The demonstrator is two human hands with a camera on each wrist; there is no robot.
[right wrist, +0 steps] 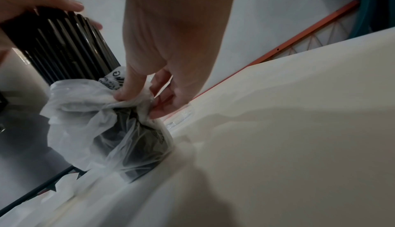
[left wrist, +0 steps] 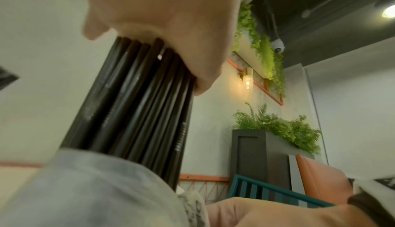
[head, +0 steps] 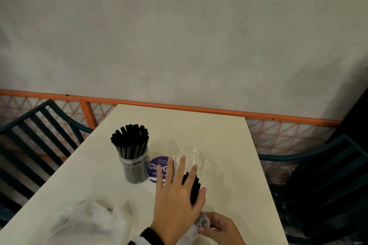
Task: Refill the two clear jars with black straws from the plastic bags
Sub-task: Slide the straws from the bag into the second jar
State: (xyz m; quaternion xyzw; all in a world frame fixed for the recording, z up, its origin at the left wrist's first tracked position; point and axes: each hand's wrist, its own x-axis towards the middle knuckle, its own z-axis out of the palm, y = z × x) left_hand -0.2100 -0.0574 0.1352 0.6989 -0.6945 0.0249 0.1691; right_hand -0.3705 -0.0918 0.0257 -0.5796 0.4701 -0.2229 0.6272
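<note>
A bundle of black straws (head: 192, 187) stands upright near the table's front edge, its lower end still in a thin plastic bag (right wrist: 107, 121). My left hand (head: 175, 195) lies over the bundle's top, fingers stretched forward, thumb curled round the straws (left wrist: 138, 104). My right hand (right wrist: 136, 102) pinches the bunched bag below, at the bottom of the head view (head: 219, 226). An empty clear jar (head: 189, 158) stands just beyond the bundle. To its left a second clear jar (head: 135, 165) is packed with black straws.
A crumpled plastic bag (head: 89, 219) lies at the front left of the cream table (head: 219, 135). Between the jars is a round purple sticker (head: 159, 167). Dark teal chairs stand at the left (head: 35, 135) and right (head: 328, 175). An orange lattice rail (head: 179, 106) runs behind.
</note>
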